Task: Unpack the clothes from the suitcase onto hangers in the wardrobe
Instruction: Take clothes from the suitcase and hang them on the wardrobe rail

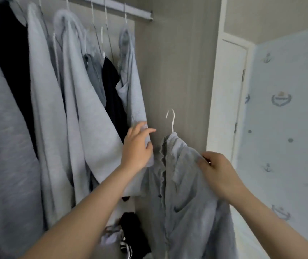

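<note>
Right hand (218,174) grips grey garment (186,202) at shoulder; left hand (136,146) touches hoodie (132,94) edge.

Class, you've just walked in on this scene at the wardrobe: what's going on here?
A person is hanging up clothes. The right hand grips a grey garment at the shoulder; it is already on a white hanger, whose hook is not yet on the rail. The left hand presses against the last light grey garment hanging on the rail, seemingly to make room. More clothes lie below.
</note>
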### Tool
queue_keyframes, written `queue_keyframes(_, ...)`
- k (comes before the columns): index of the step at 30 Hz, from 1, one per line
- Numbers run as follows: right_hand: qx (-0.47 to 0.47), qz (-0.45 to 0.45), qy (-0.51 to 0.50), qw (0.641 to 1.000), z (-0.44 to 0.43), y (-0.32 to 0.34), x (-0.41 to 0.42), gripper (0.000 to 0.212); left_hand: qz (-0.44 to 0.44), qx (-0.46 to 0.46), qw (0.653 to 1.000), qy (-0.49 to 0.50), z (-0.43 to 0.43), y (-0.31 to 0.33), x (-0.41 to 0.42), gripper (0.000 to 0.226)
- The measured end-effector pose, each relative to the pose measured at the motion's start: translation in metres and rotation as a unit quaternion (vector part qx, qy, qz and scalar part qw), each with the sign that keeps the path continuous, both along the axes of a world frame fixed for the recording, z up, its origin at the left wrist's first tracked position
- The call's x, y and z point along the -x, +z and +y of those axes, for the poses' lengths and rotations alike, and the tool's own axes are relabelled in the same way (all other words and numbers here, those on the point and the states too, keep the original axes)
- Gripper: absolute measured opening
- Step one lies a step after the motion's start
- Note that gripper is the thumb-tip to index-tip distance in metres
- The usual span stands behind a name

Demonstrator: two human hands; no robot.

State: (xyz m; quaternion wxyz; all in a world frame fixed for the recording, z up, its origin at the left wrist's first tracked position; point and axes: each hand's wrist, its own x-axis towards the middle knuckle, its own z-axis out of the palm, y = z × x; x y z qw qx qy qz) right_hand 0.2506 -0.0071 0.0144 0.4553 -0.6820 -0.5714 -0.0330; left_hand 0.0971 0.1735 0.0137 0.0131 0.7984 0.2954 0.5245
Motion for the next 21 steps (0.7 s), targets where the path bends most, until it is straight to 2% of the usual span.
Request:
queue_keyframes(3, -0.044, -0.035, -0.024, 0.998, 0.035, 0.064, -0.009, 0.038, 0.015, -0.076, 0.993, 0.093, 0.013, 0.046, 0.007, 0.049)
queue_keyframes(7, -0.093, -0.075, -0.056, 0.991, 0.083, 0.136, -0.002, 0.04, 0.126, -0.084, 0.974, 0.169, 0.031, 0.079, 0.014, 0.054)
queue_keyframes(10, -0.111, -0.117, -0.054, 0.985, 0.118, 0.191, 0.012, 0.025, 0.171, -0.086, 0.958, 0.215, 0.041, 0.097, 0.025, 0.057)
queue_keyframes(12, -0.106, -0.141, -0.074, 0.981, 0.132, 0.216, 0.012, 0.024, 0.226, -0.072, 0.939, 0.25, 0.041, 0.094, 0.033, 0.062)
queue_keyframes(15, -0.129, -0.171, -0.079, 0.974, 0.167, 0.262, 0.003, 0.025, 0.209, -0.088, 0.929, 0.291, 0.047, 0.093, 0.05, 0.064)
queue_keyframes(21, -0.123, -0.212, -0.107, 0.963, 0.221, 0.318, 0.004, 0.028, 0.229, -0.047, 0.924, 0.301, 0.058, 0.095, 0.061, 0.064)
